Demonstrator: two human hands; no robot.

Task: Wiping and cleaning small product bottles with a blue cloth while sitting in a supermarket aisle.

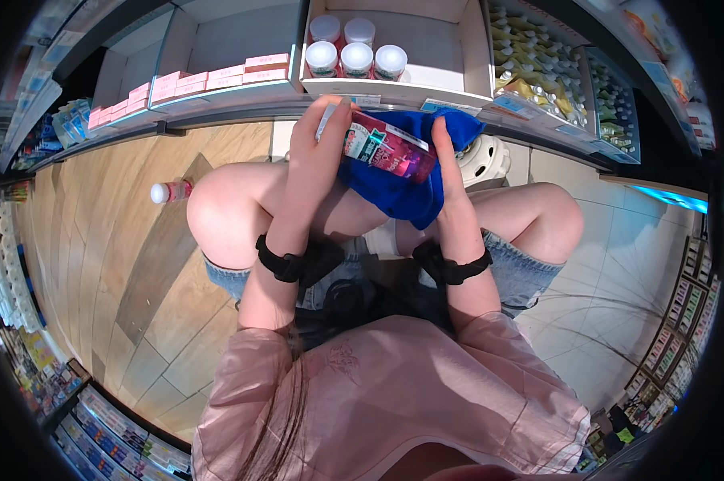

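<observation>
Above my knees, a pink lotion bottle with a printed label lies tilted between my two hands. My left hand grips its white-capped end, the fingers largely covering the cap. Beneath and behind the bottle hangs a blue cloth. My right hand holds the cloth against the bottle's base, thumb up and the other fingers hidden by the fabric. A second pink bottle with a white cap lies on the wood-look floor beside my left knee.
Ahead, a white shelf bin holds several white-capped bottles. Stacked pink boxes fill part of the bins to its left. Yellow pouches with white caps stand to the right. A pale clog shows behind the cloth.
</observation>
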